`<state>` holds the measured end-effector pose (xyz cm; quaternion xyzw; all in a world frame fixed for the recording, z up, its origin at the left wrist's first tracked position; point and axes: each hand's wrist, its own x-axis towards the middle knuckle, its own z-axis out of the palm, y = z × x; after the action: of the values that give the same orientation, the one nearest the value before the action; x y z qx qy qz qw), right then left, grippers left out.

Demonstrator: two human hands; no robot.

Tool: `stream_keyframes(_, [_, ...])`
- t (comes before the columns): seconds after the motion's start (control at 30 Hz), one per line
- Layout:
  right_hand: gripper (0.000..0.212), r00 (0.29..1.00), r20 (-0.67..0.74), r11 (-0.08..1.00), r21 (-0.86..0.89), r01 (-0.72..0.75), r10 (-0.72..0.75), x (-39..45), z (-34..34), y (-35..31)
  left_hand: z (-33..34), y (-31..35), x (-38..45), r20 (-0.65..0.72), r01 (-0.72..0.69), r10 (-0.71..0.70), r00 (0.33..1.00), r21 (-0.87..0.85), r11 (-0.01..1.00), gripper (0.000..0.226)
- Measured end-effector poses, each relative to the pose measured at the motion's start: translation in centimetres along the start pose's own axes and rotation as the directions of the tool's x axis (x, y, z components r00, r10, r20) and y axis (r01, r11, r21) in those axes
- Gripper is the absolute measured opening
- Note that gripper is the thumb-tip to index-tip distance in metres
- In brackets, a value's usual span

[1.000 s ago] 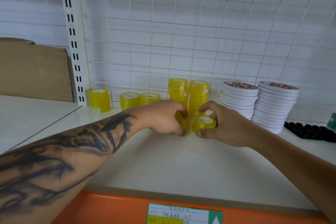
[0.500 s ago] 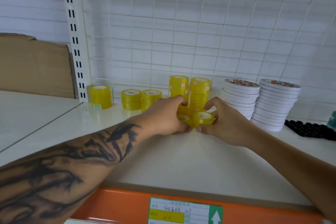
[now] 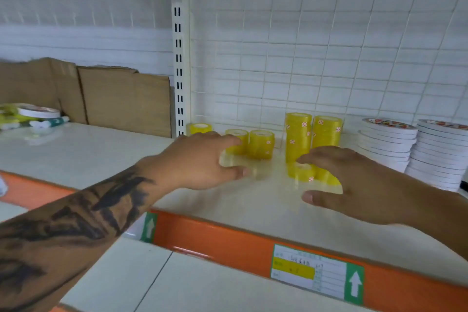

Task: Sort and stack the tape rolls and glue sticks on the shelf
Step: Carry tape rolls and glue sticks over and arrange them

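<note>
Hands [image 3: 202, 162] now apart, two tall tape stacks [image 3: 298, 134]

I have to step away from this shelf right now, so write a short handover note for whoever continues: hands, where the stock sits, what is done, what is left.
Left hand: fingers spread, holding nothing, in front of two short yellow tape stacks.
Right hand: open, hovering just in front of the loose yellow rolls; contact cannot be judged.
Stock: two tall yellow tape stacks at the back, a single yellow roll by the upright, two white tape stacks on the right.
Done: the tall yellow and white stacks are built.
Left: stack the loose front rolls, tidy the short stacks. No glue sticks identifiable.
</note>
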<state>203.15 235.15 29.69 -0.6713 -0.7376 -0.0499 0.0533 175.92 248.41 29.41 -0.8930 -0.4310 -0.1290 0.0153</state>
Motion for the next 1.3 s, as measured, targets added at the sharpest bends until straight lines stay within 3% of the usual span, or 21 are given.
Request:
stream_keyframes(0.07, [0.079,0.997,0.051,0.999,-0.016,0.050,-0.049,0.5,-0.1,-2.3,-0.5,-3.5,-2.3,0.016,0.031,-0.033,0.999,0.131,0.991,0.089])
stream_keyframes(0.13, [0.079,0.994,0.060,0.996,-0.019,0.088,-0.087,1.4,-0.3,-5.0,-1.2,-6.8,-4.4,0.048,0.076,-0.087,0.995,0.190,0.979,0.082])
stream_keyframes(0.27, [0.073,0.984,0.075,0.986,-0.034,0.163,-0.160,5.0,0.0,-11.3,-2.7,-13.1,-8.0,0.104,0.192,-0.212,0.972,0.171,0.966,0.070])
stream_keyframes(0.43, [0.067,0.961,0.103,0.966,-0.023,0.259,-0.255,12.5,1.2,-20.5,-4.7,-23.3,-12.0,0.049,0.279,-0.286,0.957,0.115,0.953,0.068])
stream_keyframes(0.7, [0.077,0.936,0.107,0.940,0.102,0.325,-0.335,26.5,4.0,-34.9,-6.9,-41.6,-15.7,-0.051,0.445,-0.442,0.895,0.080,0.892,0.058])
stream_keyframes(0.9, [0.072,0.949,0.065,0.941,0.164,0.296,-0.309,34.8,6.4,-43.9,-7.8,-52.8,-17.4,-0.190,0.493,-0.470,0.862,0.098,0.864,0.071])
stream_keyframes(1.03, [0.061,0.967,0.001,0.948,0.198,0.251,-0.256,39.2,7.0,-48.8,-8.4,-57.8,-16.4,-0.263,0.538,-0.516,0.815,0.015,0.843,0.063])
stream_keyframes(1.17, [0.048,0.978,-0.106,0.934,0.292,0.205,-0.181,43.8,7.8,-51.8,-8.2,-61.2,-14.2,-0.250,0.559,-0.540,0.804,0.009,0.829,0.056])
stream_keyframes(1.3, [0.050,0.975,-0.170,0.930,0.316,0.190,-0.141,48.4,8.3,-53.3,-8.1,-63.9,-11.8,-0.224,0.576,-0.559,0.798,0.013,0.817,0.052])
